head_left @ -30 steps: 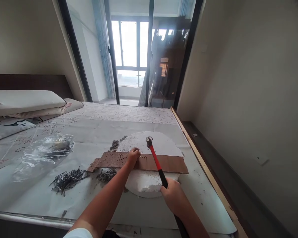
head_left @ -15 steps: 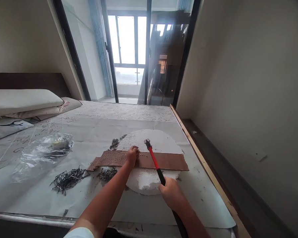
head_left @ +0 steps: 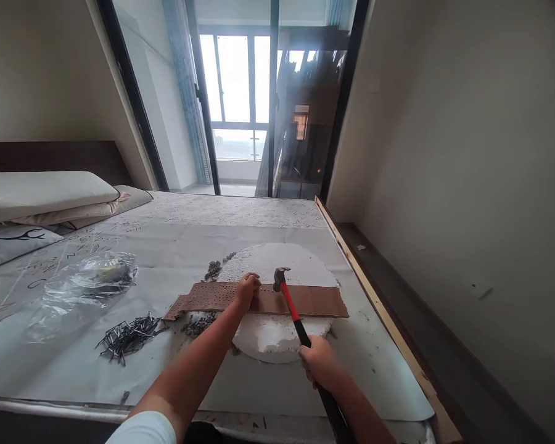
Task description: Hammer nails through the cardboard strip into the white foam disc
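Note:
My right hand (head_left: 318, 359) is wrapped round the black grip of a hammer (head_left: 292, 305) with a red shaft. The hammer's metal head is over the cardboard strip (head_left: 314, 300), to the right of my left hand. Fingers pinched together, my left hand (head_left: 248, 291) rests at the strip's upper edge; what it holds is too small to make out. Rows of small holes mark the strip's left part. Beneath the strip lies a round white board (head_left: 287, 259). A pile of nails (head_left: 132, 337) is at the left.
Grey fragments (head_left: 198, 324) lie beside the board, with more (head_left: 213, 269) behind. A clear plastic bag (head_left: 86, 287) sits on the covered bed at the left, near pillows (head_left: 46, 194). A wooden rail (head_left: 374, 299) runs along the bed's right edge.
The hammer head has moved slightly right and down and is turned differently, with its claw now showing. My left hand has stayed at the strip's upper edge.

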A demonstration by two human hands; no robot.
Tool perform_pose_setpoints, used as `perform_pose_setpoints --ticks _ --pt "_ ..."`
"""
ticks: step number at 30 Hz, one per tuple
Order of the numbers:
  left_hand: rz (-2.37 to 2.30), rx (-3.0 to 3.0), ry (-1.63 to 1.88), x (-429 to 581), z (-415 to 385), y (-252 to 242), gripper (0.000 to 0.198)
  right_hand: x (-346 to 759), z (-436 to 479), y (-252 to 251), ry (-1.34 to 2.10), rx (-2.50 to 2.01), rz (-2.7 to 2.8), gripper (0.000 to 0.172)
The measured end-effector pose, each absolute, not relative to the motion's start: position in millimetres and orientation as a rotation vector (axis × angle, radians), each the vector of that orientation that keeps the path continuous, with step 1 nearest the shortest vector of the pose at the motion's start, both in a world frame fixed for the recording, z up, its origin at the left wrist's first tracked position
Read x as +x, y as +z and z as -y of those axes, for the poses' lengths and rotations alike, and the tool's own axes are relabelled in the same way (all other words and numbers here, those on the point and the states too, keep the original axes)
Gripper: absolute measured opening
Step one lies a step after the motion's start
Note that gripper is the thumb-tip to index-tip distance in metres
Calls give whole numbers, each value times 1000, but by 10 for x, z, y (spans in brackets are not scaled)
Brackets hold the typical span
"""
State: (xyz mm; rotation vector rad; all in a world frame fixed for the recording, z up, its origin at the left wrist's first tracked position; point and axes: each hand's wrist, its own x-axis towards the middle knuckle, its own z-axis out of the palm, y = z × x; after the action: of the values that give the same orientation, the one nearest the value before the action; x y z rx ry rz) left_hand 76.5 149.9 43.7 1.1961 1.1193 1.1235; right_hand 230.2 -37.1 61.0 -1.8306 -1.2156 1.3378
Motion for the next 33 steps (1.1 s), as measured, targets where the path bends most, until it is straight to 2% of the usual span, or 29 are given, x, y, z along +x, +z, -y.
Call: perform_pose_setpoints --ticks 5,9,13,19,25,29,33 --pt "-919 965 1374 491 -1207 827 16 2380 546 765 1057 -1644 1540 12" --pt "-925 916 1700 190 -690 1210 15 2354 702 796 767 -1702 1842 5" --pt "-1098 1123 1881 35 -248 1352 13 2210 808 648 523 -1780 2209 14" --pt "-1438 1570 1547 -2 75 1053 21 1994 776 205 385 -1692 2499 23" --pt "-1398 1796 1231 8 215 839 22 1990 640 -68 417 -1805 2481 23" --pt "-1346 1830 1086 26 163 787 23 1972 657 -44 398 -1911 2428 22" --pt "-1293 1855 986 82 131 721 21 1813 733 207 524 -1773 2064 15"
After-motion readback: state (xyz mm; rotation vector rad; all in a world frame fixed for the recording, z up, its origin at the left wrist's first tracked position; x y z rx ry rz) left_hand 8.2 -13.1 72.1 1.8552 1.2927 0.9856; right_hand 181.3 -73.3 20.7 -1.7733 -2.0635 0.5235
